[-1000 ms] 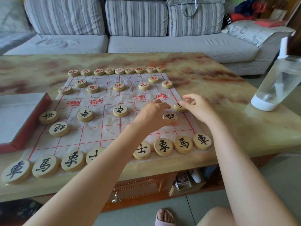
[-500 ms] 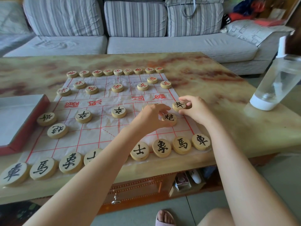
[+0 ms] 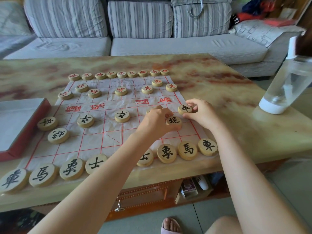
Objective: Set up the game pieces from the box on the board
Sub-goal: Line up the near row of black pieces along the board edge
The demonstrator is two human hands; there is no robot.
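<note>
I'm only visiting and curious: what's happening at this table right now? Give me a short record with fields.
scene: paper board on a marbled table, with a striped sofa behind
left hand: holds the black cannon piece
right hand: pinches the black soldier piece at the board's right edge
red pieces: set out on the far side
black pieces: set out on the near side, partly hidden by the left arm
box: red-edged, left of the board
bottle: clear, on the table's right
</note>
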